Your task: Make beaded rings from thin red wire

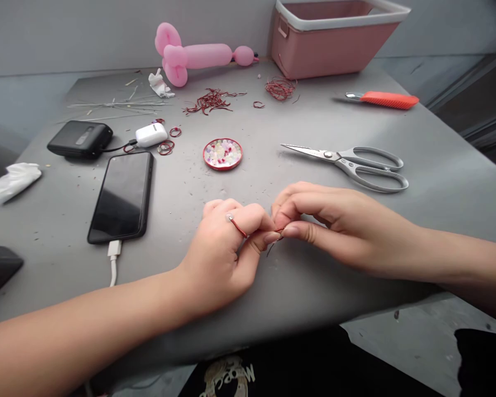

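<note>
In the head view, the work seems partway along: some pieces look made up, while the one between the fingers still looks unfinished. The left hand [217,251] is nearly closed, its thumb and forefinger pinched on a thin red strand [279,229], the other fingers curled in. The right hand [355,231] meets it almost tip to tip, its thumb and fingertips pressed on the same strand, a dark loose end hanging below. Around the left forefinger sits a red ring with a pale bead [230,217] (perhaps a finished one, or a gauge for size; I cannot tell which). Taking the fingertips as the clock's centre, small red loops [166,147] lie at ten o'clock beside the white earbud case [151,134], and these I judge mostly done. Plenty of stock remains: the round red-rimmed dish [222,167] of mixed beads at eleven, a heap of short red pieces [212,102] beyond it, and a tangled red bundle [280,88] at twelve. The scissors [349,160] rest on the tabletop [182,182] at between one and two, untouched.
</note>
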Motion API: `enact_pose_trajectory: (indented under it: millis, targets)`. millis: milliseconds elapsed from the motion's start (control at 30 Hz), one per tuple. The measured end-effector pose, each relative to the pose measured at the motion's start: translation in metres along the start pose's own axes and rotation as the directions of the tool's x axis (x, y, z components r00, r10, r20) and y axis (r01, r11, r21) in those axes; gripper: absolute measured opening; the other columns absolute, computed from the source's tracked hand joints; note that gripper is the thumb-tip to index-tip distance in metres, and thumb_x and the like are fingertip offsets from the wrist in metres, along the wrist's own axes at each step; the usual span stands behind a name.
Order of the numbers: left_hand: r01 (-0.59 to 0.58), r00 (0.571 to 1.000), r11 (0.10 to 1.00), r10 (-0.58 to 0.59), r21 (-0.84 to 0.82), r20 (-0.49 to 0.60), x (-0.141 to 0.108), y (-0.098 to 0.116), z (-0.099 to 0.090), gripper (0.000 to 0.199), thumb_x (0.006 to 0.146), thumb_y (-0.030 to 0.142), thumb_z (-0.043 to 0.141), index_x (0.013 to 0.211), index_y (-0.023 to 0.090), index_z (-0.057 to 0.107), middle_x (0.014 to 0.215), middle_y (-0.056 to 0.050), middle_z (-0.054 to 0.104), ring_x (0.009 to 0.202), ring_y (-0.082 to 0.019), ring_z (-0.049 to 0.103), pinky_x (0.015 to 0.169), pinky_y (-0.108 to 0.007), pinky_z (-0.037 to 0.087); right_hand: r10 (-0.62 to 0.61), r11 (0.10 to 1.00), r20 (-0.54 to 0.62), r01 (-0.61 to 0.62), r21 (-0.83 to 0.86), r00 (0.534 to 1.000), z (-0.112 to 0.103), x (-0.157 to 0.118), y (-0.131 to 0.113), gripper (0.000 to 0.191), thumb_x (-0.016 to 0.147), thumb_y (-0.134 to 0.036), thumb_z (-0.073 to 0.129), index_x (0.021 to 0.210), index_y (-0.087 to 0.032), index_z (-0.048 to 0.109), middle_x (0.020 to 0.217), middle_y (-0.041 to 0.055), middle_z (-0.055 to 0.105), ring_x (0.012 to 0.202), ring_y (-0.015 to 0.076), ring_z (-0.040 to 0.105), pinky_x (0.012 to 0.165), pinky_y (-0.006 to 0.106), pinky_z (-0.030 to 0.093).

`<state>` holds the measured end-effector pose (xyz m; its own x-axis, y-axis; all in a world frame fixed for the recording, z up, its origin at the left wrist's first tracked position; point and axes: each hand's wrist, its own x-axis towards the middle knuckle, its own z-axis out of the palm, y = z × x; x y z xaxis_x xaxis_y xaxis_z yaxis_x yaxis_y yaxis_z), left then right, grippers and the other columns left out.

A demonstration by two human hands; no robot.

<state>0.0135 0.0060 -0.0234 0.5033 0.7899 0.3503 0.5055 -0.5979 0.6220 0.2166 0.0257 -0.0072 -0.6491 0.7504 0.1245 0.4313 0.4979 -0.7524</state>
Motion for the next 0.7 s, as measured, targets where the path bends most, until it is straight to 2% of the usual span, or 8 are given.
enact_pose_trajectory:
  millis: [100, 167, 233, 300, 400, 533, 700]
  targets:
    - [-0.008, 1.0, 1.0, 0.008, 0.013, -0.011, -0.001, 0.0, 0.0, 0.015, 0.089, 0.012, 0.052, 0.076, 0.02, 0.054, 0.064, 0.005, 0.061, 0.066, -0.013, 0.052, 0.073, -0.032, 0.036, 0.101, 0.971, 0.168, -0.134, 0.198, 0.981, -0.007, 0.003, -0.002, 0.017, 0.093, -0.027, 0.051, 0.08, -0.019, 0.057, 0.084, 0.0029, 0.06, 0.079, 0.0141, 0.055, 0.072, 0.027, 0.045]
    - [-0.032, 0.999, 0.999, 0.033, 0.018, -0.029, -0.002, 0.001, -0.001, 0.016, 0.088, 0.011, 0.051, 0.076, 0.02, 0.055, 0.063, 0.004, 0.061, 0.067, -0.013, 0.052, 0.073, -0.032, 0.036, 0.142, 0.907, 0.307, -0.247, 0.34, 0.941, -0.009, 0.006, -0.001, 0.022, 0.093, -0.036, 0.053, 0.082, -0.018, 0.057, 0.081, 0.0019, 0.057, 0.075, 0.0134, 0.052, 0.068, 0.026, 0.043]
    - [-0.049, 0.998, 0.999, 0.05, 0.02, -0.048, -0.002, 0.001, -0.001, 0.016, 0.088, 0.011, 0.051, 0.076, 0.02, 0.054, 0.063, 0.004, 0.061, 0.066, -0.014, 0.051, 0.073, -0.032, 0.036, 0.139, 0.842, 0.378, -0.31, 0.442, 0.915, -0.01, 0.008, 0.002, 0.025, 0.092, -0.041, 0.056, 0.083, -0.017, 0.058, 0.08, 0.0015, 0.056, 0.075, 0.0129, 0.051, 0.067, 0.025, 0.043]
    - [-0.036, 0.998, 0.999, 0.037, 0.012, -0.058, -0.002, 0.001, -0.002, 0.016, 0.088, 0.011, 0.051, 0.076, 0.02, 0.054, 0.063, 0.004, 0.061, 0.065, -0.013, 0.052, 0.072, -0.032, 0.037, 0.118, 0.826, 0.34, -0.282, 0.488, 0.933, -0.01, 0.009, 0.004, 0.023, 0.091, -0.038, 0.059, 0.084, -0.016, 0.061, 0.083, 0.0024, 0.059, 0.079, 0.0131, 0.053, 0.072, 0.026, 0.045]
    - [0.013, 0.998, 0.999, -0.016, -0.04, -0.068, 0.0, 0.0, -0.002, 0.015, 0.088, 0.011, 0.052, 0.077, 0.02, 0.053, 0.067, 0.004, 0.064, 0.064, -0.013, 0.056, 0.072, -0.032, 0.04, 0.09, 0.868, 0.21, -0.18, 0.462, 0.974, -0.01, 0.007, 0.005, 0.014, 0.089, -0.03, 0.063, 0.089, -0.016, 0.066, 0.092, 0.004, 0.064, 0.088, 0.0143, 0.059, 0.08, 0.028, 0.048]
    - [0.039, 0.997, 0.994, -0.046, -0.097, -0.064, 0.001, 0.001, -0.003, 0.015, 0.089, 0.012, 0.053, 0.077, 0.021, 0.054, 0.069, 0.003, 0.067, 0.066, -0.013, 0.06, 0.075, -0.032, 0.042, 0.044, 0.93, 0.051, -0.059, 0.362, 0.998, -0.006, 0.004, 0.002, 0.007, 0.086, -0.022, 0.064, 0.09, -0.018, 0.068, 0.091, 0.003, 0.067, 0.085, 0.0137, 0.063, 0.076, 0.027, 0.05]
    - [0.047, 0.999, 0.992, -0.049, -0.121, -0.014, 0.0, 0.002, -0.002, 0.015, 0.089, 0.013, 0.055, 0.075, 0.02, 0.056, 0.067, 0.004, 0.067, 0.065, -0.013, 0.06, 0.079, -0.034, 0.043, -0.009, 0.989, -0.076, 0.021, 0.148, 0.997, 0.0, 0.002, 0.001, 0.005, 0.078, -0.014, 0.064, 0.077, -0.019, 0.064, 0.08, 0.0006, 0.066, 0.075, 0.0129, 0.06, 0.071, 0.027, 0.049]
